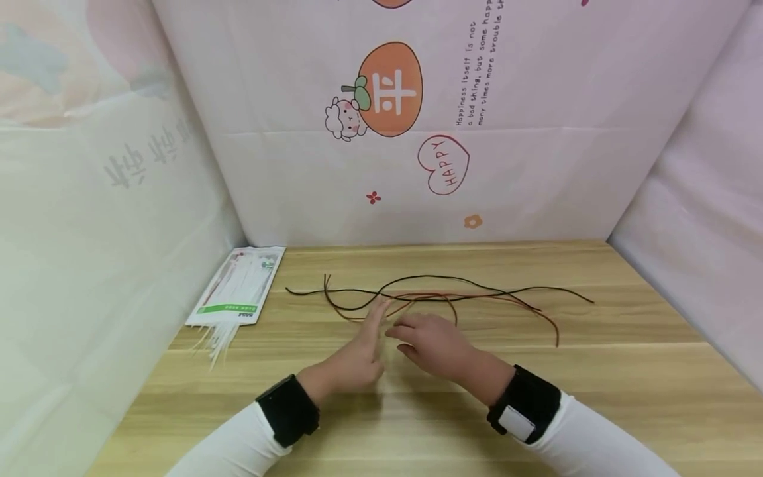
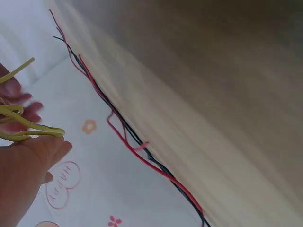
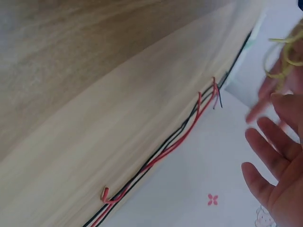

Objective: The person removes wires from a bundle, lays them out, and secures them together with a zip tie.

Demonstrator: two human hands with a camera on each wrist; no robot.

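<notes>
A white printed backdrop (image 1: pixel 536 179) fills the upper part of the head view, with its sides running down the left and right edges. Below it lies the wooden bench (image 1: pixel 596 397). White sleeves (image 1: pixel 238 440) enter from the lower left and lower right. The left hand (image 1: pixel 352 361) and right hand (image 1: pixel 438 344) stand close together near the centre; the left fingers reach upward, and three right fingers stand spread in the right wrist view. A white packet (image 1: pixel 226 278) with a green stripe lies on the bench at centre left. Black bands (image 1: pixel 289 411) circle both wrists.

Black wires (image 1: pixel 426 275) and red wires (image 2: pixel 189 195) stretch across the bench beyond the hands. A yellow wire (image 2: pixel 35 125) bends in loops at the hands, at the left edge of the left wrist view; whether either grip is clamped on it cannot be told. Thin white strips (image 1: pixel 222 341) stick out of the packet's lower end.
</notes>
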